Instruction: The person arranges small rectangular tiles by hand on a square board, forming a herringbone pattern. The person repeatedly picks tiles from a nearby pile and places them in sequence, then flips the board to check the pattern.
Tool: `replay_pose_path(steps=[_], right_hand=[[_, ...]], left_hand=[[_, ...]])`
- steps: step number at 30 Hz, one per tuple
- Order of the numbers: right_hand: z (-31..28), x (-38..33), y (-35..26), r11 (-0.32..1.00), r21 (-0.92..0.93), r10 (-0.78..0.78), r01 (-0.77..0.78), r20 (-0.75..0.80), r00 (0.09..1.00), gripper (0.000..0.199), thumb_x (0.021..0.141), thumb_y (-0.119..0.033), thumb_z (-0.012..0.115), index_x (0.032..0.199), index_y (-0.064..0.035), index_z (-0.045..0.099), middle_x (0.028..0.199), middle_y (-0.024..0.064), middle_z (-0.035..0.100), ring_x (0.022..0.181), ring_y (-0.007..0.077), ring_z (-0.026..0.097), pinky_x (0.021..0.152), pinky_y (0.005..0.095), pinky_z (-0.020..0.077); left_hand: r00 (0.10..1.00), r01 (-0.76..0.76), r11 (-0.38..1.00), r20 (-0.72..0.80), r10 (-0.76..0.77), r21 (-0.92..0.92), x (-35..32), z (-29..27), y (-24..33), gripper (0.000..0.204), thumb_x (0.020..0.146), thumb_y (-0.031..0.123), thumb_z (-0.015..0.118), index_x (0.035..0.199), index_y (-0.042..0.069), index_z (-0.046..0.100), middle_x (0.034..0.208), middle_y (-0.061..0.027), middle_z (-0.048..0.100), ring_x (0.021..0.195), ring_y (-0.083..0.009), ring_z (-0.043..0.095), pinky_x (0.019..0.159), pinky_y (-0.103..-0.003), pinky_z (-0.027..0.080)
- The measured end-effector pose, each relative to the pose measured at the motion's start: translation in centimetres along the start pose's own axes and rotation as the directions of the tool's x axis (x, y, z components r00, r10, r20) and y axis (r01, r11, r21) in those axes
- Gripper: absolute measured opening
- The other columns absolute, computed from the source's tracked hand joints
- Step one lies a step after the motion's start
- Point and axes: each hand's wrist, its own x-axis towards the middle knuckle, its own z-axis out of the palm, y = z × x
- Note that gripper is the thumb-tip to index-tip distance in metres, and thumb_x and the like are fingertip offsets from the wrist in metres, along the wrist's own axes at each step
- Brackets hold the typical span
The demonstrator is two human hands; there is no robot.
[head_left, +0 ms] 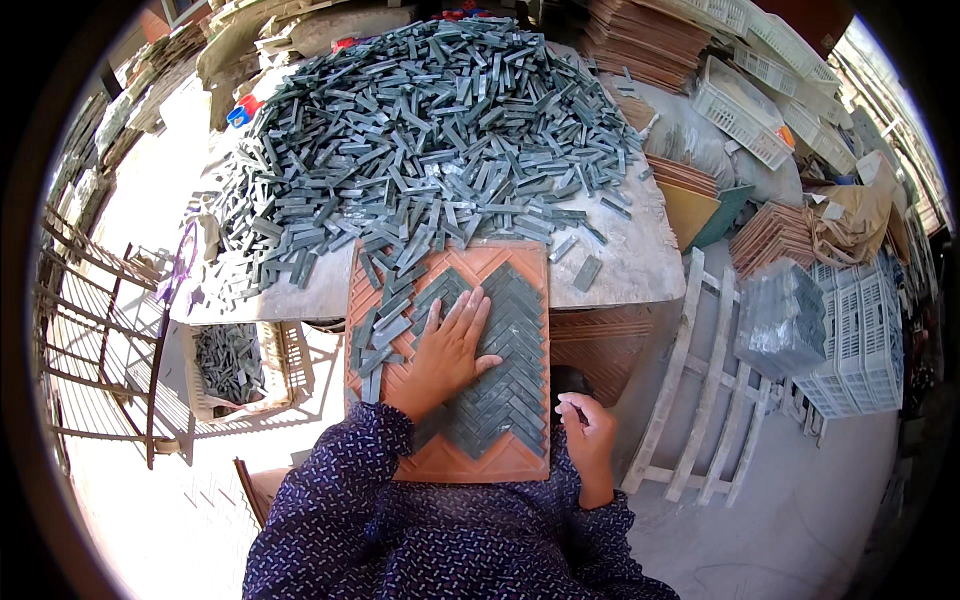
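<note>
Downward fisheye from head, seemingly near

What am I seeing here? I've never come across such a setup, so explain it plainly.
There is no machine here, just a bare left hand and right hand. The single picture comes from a wide camera worn on the head, looking down, so straight edges bend. On the table lies a big heap of dark strips. In front, overlapping its near edge, is an orange-brown tray, partly filled with zigzag rows of strips. The left hand lies flat on these rows. The right hand is curled beside the tray; whether it holds anything is unclear.
</note>
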Motion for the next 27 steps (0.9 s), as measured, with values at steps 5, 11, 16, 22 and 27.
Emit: replay_pose_path(steps=[5, 11, 16, 22, 27], right_hand=[[-0.2, 0.0, -0.8, 0.990, -0.133, -0.038, 0.042, 0.032, 0.999, 0.011, 0.082, -0.006, 0.062, 0.090, 0.0015, 0.066, 0.080, 0.0148, 0.066, 0.067, 0.0194, 0.065, 0.061, 0.0281, 0.0490], [2.2, 1.6, -3.9, 0.943, -0.197, -0.250, 0.270, 0.118, 0.961, 0.011, 0.081, -0.003, 0.062, 0.089, 0.0021, 0.065, 0.080, 0.0140, 0.066, 0.070, 0.0196, 0.064, 0.064, 0.0300, 0.0494], [7.5, 3.9, -7.5, 0.841, -0.152, -0.449, 0.520, 0.339, 0.827, 0.010, 0.079, -0.002, 0.064, 0.089, 0.0016, 0.065, 0.082, 0.0148, 0.066, 0.073, 0.0248, 0.065, 0.066, 0.0306, 0.0499], [15.8, 2.4, -8.0, 0.777, -0.043, -0.491, 0.628, 0.583, 0.647, 0.021, 0.073, -0.004, 0.069, 0.093, -0.0023, 0.062, 0.088, 0.0122, 0.062, 0.081, 0.0289, 0.062, 0.068, 0.0346, 0.0504], [18.9, 1.3, -9.2, 0.773, -0.178, -0.339, 0.609, 0.695, 0.634, 0.041, 0.064, -0.011, 0.076, 0.100, -0.0066, 0.057, 0.093, 0.0112, 0.051, 0.087, 0.0302, 0.056, 0.070, 0.0367, 0.0486]], left_hand=[[0.996, -0.062, 0.998, 0.065, 0.063, -0.019, -3.1, 0.1, 2.5, 0.085, 0.083, 0.062, 0.041, 0.141, 0.003, 0.026, 0.148, -0.0122, 0.026, 0.136, -0.0265, 0.025, 0.110, -0.051, 0.016], [0.975, -0.164, 0.973, 0.120, 0.184, -0.165, -6.9, -0.2, 3.6, 0.085, 0.082, 0.059, 0.045, 0.142, 0.003, 0.024, 0.148, -0.0110, 0.025, 0.137, -0.0245, 0.023, 0.111, -0.049, 0.017], [0.963, -0.158, 0.834, 0.104, 0.248, -0.529, -12.1, -2.2, 3.8, 0.055, 0.082, 0.029, 0.058, 0.130, 0.004, 0.044, 0.137, -0.0124, 0.042, 0.130, -0.0254, 0.037, 0.109, -0.048, 0.022], [0.810, 0.394, 0.767, -0.204, -0.550, -0.506, -16.2, -6.1, -1.5, 0.017, 0.073, 0.010, 0.068, 0.084, 0.005, 0.056, 0.081, -0.0113, 0.054, 0.079, -0.0307, 0.054, 0.069, -0.040, 0.043], [0.718, 0.552, 0.663, -0.116, -0.686, -0.506, -17.7, -5.9, -3.5, 0.028, 0.070, 0.016, 0.072, 0.086, 0.003, 0.052, 0.080, -0.0117, 0.052, 0.079, -0.0314, 0.053, 0.066, -0.039, 0.044]])
